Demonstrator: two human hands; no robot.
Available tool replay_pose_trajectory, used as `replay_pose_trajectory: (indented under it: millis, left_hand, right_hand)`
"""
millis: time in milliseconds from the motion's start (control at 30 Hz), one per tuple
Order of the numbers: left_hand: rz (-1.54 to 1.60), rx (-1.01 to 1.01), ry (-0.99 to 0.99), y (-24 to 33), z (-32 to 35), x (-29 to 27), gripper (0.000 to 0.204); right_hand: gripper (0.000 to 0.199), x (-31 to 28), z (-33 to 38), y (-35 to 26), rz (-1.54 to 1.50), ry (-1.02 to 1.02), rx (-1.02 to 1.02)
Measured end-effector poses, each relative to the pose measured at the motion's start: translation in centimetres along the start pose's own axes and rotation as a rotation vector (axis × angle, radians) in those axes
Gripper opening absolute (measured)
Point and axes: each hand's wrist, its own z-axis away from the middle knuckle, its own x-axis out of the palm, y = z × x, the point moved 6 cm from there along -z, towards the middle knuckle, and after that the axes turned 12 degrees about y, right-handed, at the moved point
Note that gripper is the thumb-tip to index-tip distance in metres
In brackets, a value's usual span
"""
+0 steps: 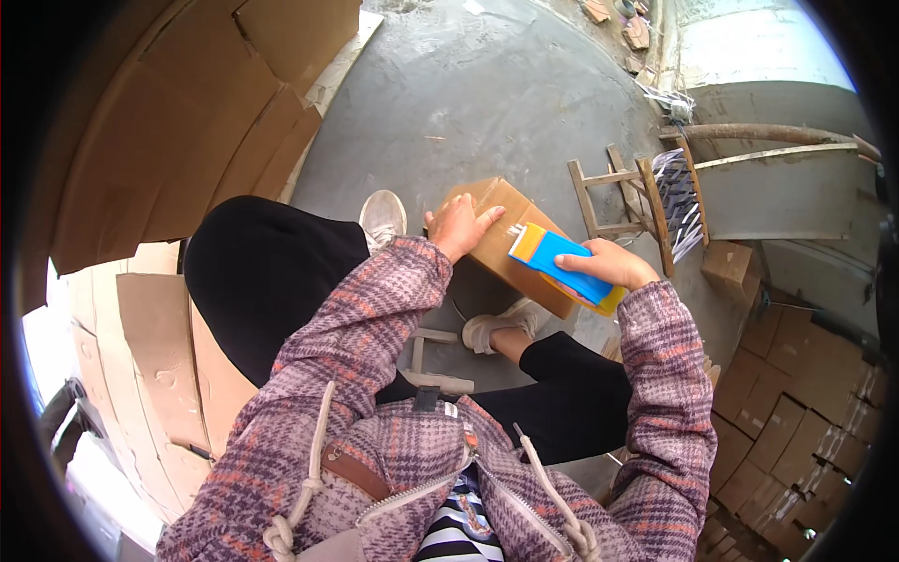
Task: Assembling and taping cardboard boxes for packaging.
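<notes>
A brown cardboard box (510, 267) stands on the floor between my feet, set at a slant. My left hand (456, 228) rests on its far left part, with the thumb stretched out and apart from the fingers. In my right hand (609, 266) is a flat blue and yellow pack (562, 262), gripped with the thumb on top, over the box's right side. The pack may be more than one piece, and small white bits stick out at its left end. Its exact kind I cannot make out.
A wooden stool frame (646, 201) with a woven seat lies on its side at the right. Large cardboard sheets (178, 122) stand at the left. Stacked cartons (796, 421) fill the lower right, and a small carton (730, 270) sits near the stool. Grey concrete floor (449, 103) stretches ahead.
</notes>
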Motion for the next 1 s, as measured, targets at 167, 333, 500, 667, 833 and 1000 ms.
replay_pose_trajectory:
  millis: [167, 333, 500, 667, 833, 1000]
  left_hand:
    - [0.018, 0.012, 0.042, 0.2, 0.0, -0.2, 0.062]
    - [-0.081, 0.090, 0.119, 0.3, 0.2, -0.9, 0.059]
    - [-0.155, 0.101, 0.079, 2.0, 0.7, -0.9, 0.059]
    - [-0.606, 0.524, 0.652, 3.8, 1.2, -0.7, 0.070]
    - [-0.464, 0.743, 0.484, 6.3, 1.2, 1.7, 0.074]
    - [-0.512, 0.929, 0.363, 9.6, 1.9, 5.4, 0.067]
  right_hand:
    - [0.067, -1.1, 2.8, 6.3, -0.060, 0.027, 0.053]
    - [0.070, -0.7, 3.4, 7.3, -0.099, 0.039, 0.059]
    - [0.079, 0.0, 1.6, 8.2, 0.095, 0.091, 0.057]
    - [0.084, -0.2, 1.1, 6.6, 0.156, 0.092, 0.082]
    - [0.079, -0.2, 1.2, 7.0, 0.140, 0.093, 0.097]
    - [0.077, -0.3, 1.4, 6.2, 0.138, 0.085, 0.062]
